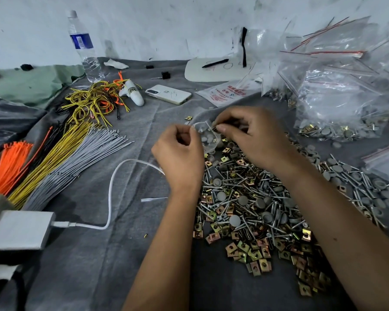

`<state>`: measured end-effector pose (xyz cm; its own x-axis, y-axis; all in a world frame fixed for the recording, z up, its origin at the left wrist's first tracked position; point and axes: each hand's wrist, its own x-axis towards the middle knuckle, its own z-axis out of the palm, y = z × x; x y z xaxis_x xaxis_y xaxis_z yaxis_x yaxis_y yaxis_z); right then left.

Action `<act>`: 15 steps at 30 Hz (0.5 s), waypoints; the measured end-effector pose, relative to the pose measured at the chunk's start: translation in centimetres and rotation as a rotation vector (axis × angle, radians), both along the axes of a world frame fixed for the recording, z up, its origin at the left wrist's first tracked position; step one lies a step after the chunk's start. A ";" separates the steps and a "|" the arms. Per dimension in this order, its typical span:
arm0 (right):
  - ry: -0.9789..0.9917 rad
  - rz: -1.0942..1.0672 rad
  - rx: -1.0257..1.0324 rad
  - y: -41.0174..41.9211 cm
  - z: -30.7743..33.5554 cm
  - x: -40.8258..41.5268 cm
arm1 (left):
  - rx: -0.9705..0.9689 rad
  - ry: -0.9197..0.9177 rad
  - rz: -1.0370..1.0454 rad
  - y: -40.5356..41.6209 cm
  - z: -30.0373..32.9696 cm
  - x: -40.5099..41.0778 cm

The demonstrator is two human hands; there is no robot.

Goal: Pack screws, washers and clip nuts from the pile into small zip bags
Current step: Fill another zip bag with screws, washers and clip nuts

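Observation:
A small clear zip bag (206,138) with grey washers inside hangs between my hands above the far edge of the pile (256,212) of screws, grey washers and gold clip nuts. My left hand (180,153) grips the bag's left edge with curled fingers. My right hand (249,135) pinches the bag's top right edge, and small parts may be between its fingertips. The pile spreads over the grey cloth (112,254) under my right forearm.
Filled zip bags (344,102) heap at the right. Bundles of orange, yellow and grey cable ties (61,162) lie left. A phone (168,94), a water bottle (84,47), a white charger (18,230) with its cable, and a pack of bags (229,92) sit around.

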<state>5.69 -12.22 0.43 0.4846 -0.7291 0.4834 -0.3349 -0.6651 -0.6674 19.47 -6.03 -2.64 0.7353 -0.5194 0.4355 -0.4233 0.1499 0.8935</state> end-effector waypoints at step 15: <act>0.020 -0.046 -0.032 -0.7 -0.2 0.6 | -0.021 0.007 -0.021 -0.1 -0.3 -0.1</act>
<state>6.28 -12.90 0.27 0.4607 -0.7350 0.4975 -0.3782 -0.6696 -0.6392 19.34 -6.13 -2.92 0.7269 -0.5257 0.4419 -0.4139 0.1780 0.8927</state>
